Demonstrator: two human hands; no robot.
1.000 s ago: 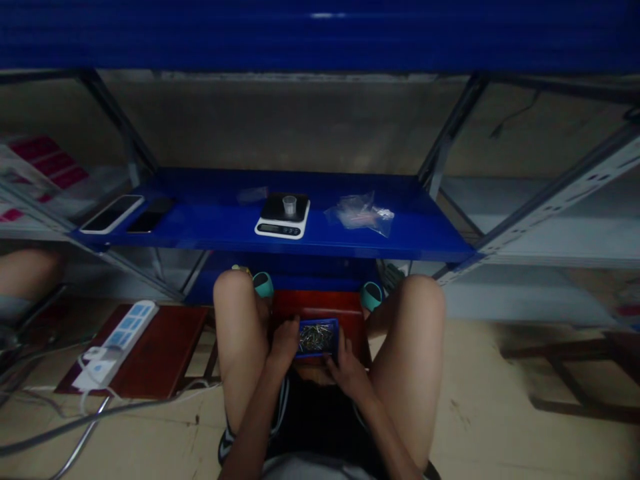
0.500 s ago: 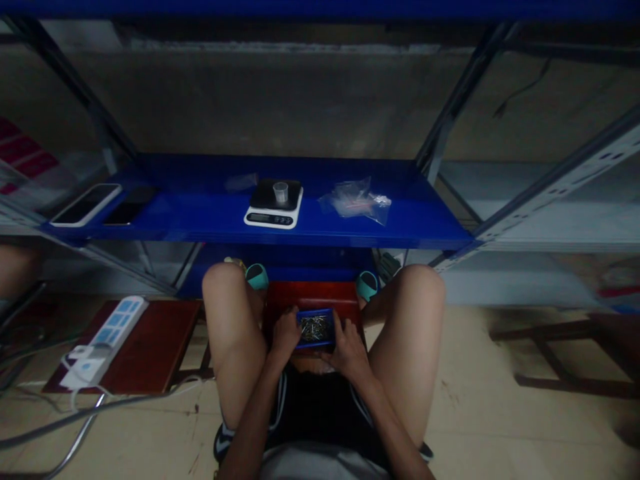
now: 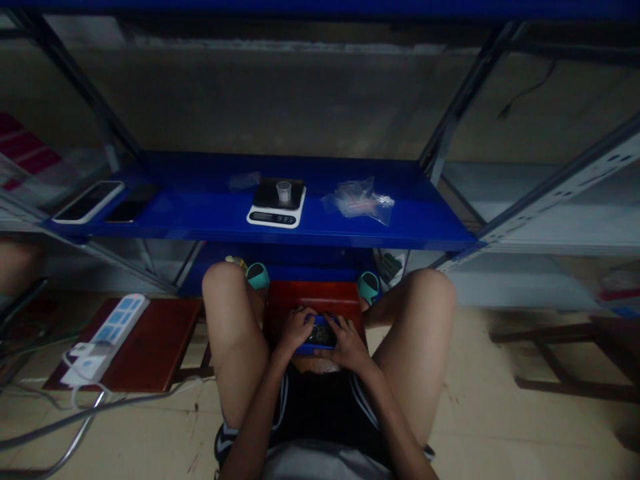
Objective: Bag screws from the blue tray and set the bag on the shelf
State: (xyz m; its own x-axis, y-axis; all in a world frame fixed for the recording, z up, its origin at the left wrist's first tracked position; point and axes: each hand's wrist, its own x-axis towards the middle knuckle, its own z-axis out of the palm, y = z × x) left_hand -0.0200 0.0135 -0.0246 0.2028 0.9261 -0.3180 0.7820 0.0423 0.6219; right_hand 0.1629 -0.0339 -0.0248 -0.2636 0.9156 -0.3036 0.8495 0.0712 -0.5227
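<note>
Between my thighs I hold a small blue tray (image 3: 306,348) above the red stool. Thin metal pieces (image 3: 321,333), which look like screws or nails, lie inside it, and part of its dark inside shows. My left hand (image 3: 297,329) grips the tray's left end, its fingers curled over the far corner. On the opposite end is my right hand (image 3: 350,343), with fingers along the far right corner and the thumb at the near side. The fingers cover parts of the rim.
Ahead, a blue shelf (image 3: 200,217) carries a digital scale (image 3: 274,217) with a small clear cup (image 3: 284,191) on it, clear plastic bags (image 3: 360,200) and two phones. A power strip (image 3: 113,333) with cables lies on a wooden stool at left. The red stool (image 3: 315,293) stands below my hands.
My left hand has shifted up and right over the tray's far left corner. The tray appears tilted, with more of its near wall showing and fewer metal pieces in sight.
</note>
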